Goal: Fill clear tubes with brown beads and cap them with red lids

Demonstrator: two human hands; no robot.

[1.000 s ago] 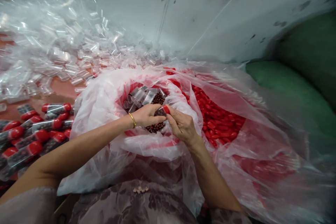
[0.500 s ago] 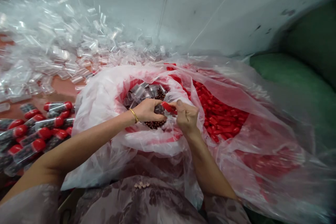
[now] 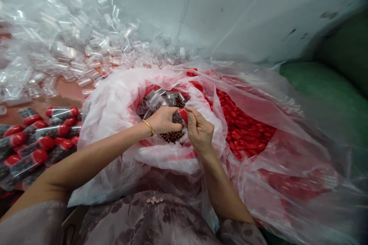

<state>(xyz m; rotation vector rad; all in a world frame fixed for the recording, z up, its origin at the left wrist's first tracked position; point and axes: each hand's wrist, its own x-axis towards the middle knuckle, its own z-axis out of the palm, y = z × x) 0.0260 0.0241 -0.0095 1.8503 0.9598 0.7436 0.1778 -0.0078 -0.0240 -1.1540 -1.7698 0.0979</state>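
Observation:
My left hand [image 3: 165, 120], with a gold bangle at the wrist, is closed round a clear plastic tube [image 3: 177, 118] that has dark contents. A red cap [image 3: 183, 114] sits at the tube's right end. My right hand [image 3: 200, 128] has its fingers closed on that cap; whether it is fully seated I cannot tell. Both hands are above a white plastic bag [image 3: 100, 111] with its rim rolled open. Inside the bag lie small round brown beads or balls [image 3: 172, 136] and several clear tubes [image 3: 156, 99].
A big heap of clear tubes [image 3: 71, 51] covers the back left. Filled, red-capped tubes [image 3: 54, 132] are piled at the left. Loose red caps [image 3: 244, 126] lie in a translucent bag [image 3: 304, 157] on the right. A pale wall [image 3: 230, 11] stands behind; something green [image 3: 310, 84] is at far right.
The red cap, tilted beside the tube's mouth earlier, is now at the tube's end in line with it. My right hand has moved slightly left, against the cap.

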